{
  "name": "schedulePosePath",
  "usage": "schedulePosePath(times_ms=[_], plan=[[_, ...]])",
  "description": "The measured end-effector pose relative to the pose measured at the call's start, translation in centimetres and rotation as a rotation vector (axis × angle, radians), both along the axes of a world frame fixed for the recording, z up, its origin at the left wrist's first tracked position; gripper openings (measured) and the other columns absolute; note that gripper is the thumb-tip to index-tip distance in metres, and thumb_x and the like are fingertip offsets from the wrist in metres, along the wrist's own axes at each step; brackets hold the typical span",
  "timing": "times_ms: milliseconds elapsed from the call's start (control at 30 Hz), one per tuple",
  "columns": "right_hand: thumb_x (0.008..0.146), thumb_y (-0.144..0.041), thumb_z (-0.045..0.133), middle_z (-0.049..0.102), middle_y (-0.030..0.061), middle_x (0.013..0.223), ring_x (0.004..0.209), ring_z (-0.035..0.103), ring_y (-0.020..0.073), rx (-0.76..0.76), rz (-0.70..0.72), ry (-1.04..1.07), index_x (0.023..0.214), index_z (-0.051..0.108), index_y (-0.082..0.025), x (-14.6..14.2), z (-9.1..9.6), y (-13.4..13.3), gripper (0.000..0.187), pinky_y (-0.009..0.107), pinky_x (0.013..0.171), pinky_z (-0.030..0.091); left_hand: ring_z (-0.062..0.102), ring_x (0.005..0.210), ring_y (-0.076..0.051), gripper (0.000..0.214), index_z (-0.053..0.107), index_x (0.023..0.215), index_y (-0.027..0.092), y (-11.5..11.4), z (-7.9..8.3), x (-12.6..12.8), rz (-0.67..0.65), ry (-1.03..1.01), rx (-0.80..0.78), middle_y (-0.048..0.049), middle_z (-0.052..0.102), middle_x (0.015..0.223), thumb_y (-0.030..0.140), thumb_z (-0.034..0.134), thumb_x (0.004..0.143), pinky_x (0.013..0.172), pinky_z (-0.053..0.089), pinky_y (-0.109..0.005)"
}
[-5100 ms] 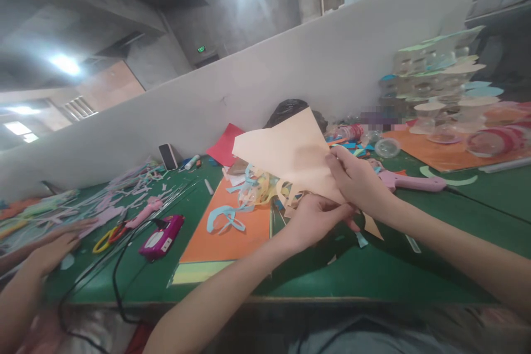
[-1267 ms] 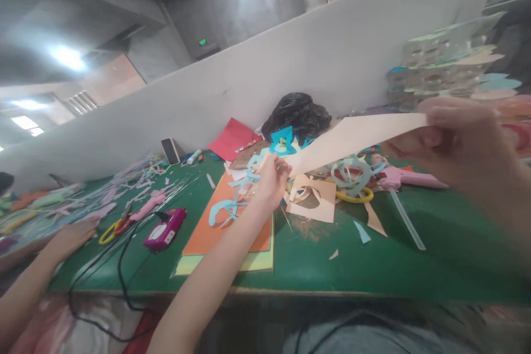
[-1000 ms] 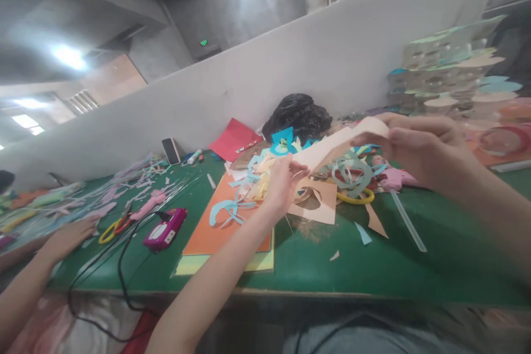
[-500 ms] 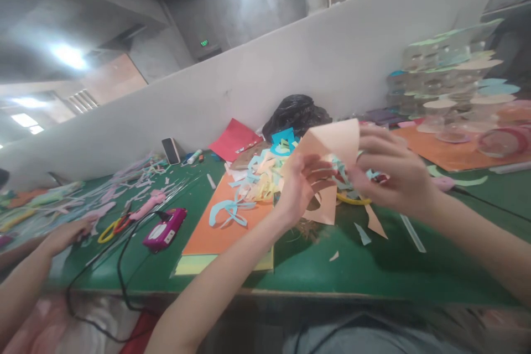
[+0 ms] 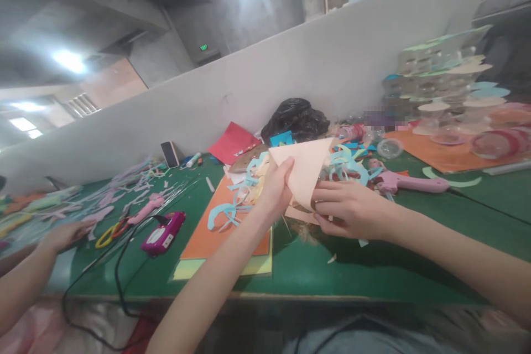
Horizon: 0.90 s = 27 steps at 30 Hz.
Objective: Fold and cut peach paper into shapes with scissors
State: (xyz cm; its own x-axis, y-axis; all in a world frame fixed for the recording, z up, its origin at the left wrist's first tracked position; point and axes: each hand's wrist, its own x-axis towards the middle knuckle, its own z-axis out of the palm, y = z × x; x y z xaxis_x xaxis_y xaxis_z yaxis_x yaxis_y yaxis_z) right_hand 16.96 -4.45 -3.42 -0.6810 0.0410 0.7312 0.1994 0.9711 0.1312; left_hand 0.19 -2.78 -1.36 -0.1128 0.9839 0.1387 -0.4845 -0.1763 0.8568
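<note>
The cream paper (image 5: pixel 305 163) is held up above the tabletop (image 5: pixel 352 282) between both hands, and its position has just been altered: half a second ago it was bent over at the top with the fingers spread beneath it, whereas now a broad face is turned toward the viewer, narrowing downward, with the lower right edge curled. By the left grip (image 5: pixel 277 191) the paper is grasped at its left side, the thumb being pressed on the face. The right grip (image 5: pixel 354 210) has been brought lower, and the curled edge is met by its fingers; whether that edge is pinched or only touched cannot be told. By this change, it is judged, the steadying is left to the left grip while the lower end is worked by the right. More of the pink glue gun (image 5: pixel 409 181) has been uncovered to the right of the right grip, where it is left lying untouched. Under the hands, most of a pale scrap (image 5: pixel 301 214) is now hidden. Blue paper strips (image 5: pixel 348 163) are seen just beyond the right grip, and an orange sheet (image 5: pixel 199 243) is partly covered by the left forearm, below the left grip.
</note>
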Motion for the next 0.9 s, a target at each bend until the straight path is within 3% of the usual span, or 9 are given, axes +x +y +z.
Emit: schedulePosePath(times_ms=[67,133,200,267,367,533,767,900], plan=[[0.099,-0.025,0.045,0.060,0.0002,0.063,0.060,0.052,0.0131,-0.050,-0.131,-0.095,0.069,0.059,-0.019,0.6,0.1,0.7,0.033,0.027,0.057,0.034,0.071,0.099,-0.020,0.021,0.065,0.099,0.018,0.0,-0.2,-0.3,0.064,0.068,0.099,-0.0057,0.076,0.098,0.018,0.072,0.079,0.089,0.055,-0.031],[0.102,-0.035,0.042,0.060,0.0007,0.061,0.055,0.051,0.0134,-0.125,-0.380,-0.167,0.068,0.059,-0.019,1.5,0.2,1.6,0.041,0.029,0.053,0.029,0.070,0.098,-0.019,0.017,0.065,0.096,0.020,-0.4,-0.1,-0.6,0.135,0.147,0.177,-0.0033,0.076,0.097,0.019,0.072,0.081,0.088,0.055,-0.029],[0.101,-0.038,0.042,0.066,0.0045,0.071,0.064,0.057,0.0168,-0.157,-0.621,-0.210,0.076,0.062,-0.019,2.4,0.2,2.5,0.038,0.029,0.055,0.029,0.070,0.097,-0.019,0.013,0.066,0.092,0.021,-1.1,0.3,-0.5,0.213,0.223,0.235,-0.0029,0.075,0.096,0.021,0.073,0.082,0.086,0.054,-0.027],[0.099,-0.036,0.044,0.069,0.0107,0.087,0.079,0.062,0.0226,-0.145,-0.750,-0.279,0.088,0.065,-0.018,3.3,0.1,3.2,0.030,0.030,0.062,0.034,0.069,0.099,-0.019,0.010,0.067,0.090,0.021,-1.8,0.6,-0.1,0.247,0.285,0.281,-0.0038,0.075,0.096,0.019,0.073,0.082,0.088,0.054,-0.026],[0.098,-0.033,0.045,0.070,0.0157,0.099,0.088,0.063,0.0278,-0.181,-0.836,-0.414,0.101,0.066,-0.017,4.3,-0.3,3.9,0.026,0.034,0.072,0.038,0.068,0.107,-0.021,0.014,0.069,0.093,0.021,-2.5,0.9,0.6,0.226,0.311,0.290,-0.0048,0.075,0.097,0.018,0.075,0.081,0.094,0.052,-0.028],[0.099,-0.043,0.046,0.070,0.0166,0.104,0.091,0.067,0.0287,-0.277,-0.928,-0.487,0.122,0.061,-0.019,4.6,-1.0,4.7,0.037,0.035,0.077,0.040,0.062,0.122,-0.024,0.023,0.069,0.100,0.022,-2.2,0.8,0.6,0.216,0.293,0.309,-0.0056,0.075,0.107,0.020,0.077,0.078,0.106,0.048,-0.034],[0.102,-0.048,0.040,0.071,0.0192,0.105,0.094,0.068,0.0350,-0.269,-0.966,-0.586,0.126,0.059,-0.011,3.8,-1.8,5.4,0.048,0.038,0.075,0.043,0.063,0.122,-0.022,0.025,0.070,0.105,0.022,-1.9,0.9,0.4,0.234,0.285,0.318,-0.0050,0.075,0.110,0.014,0.073,0.082,0.107,0.048,-0.033],[0.102,-0.038,0.043,0.070,0.0189,0.106,0.096,0.068,0.0332,-0.235,-0.939,-0.589,0.120,0.063,-0.012,3.9,-2.0,5.5,0.037,0.036,0.074,0.043,0.064,0.121,-0.022,0.034,0.069,0.111,0.023,-2.0,1.0,0.6,0.245,0.197,0.272,-0.0049,0.075,0.110,0.010,0.074,0.080,0.107,0.048,-0.033]])
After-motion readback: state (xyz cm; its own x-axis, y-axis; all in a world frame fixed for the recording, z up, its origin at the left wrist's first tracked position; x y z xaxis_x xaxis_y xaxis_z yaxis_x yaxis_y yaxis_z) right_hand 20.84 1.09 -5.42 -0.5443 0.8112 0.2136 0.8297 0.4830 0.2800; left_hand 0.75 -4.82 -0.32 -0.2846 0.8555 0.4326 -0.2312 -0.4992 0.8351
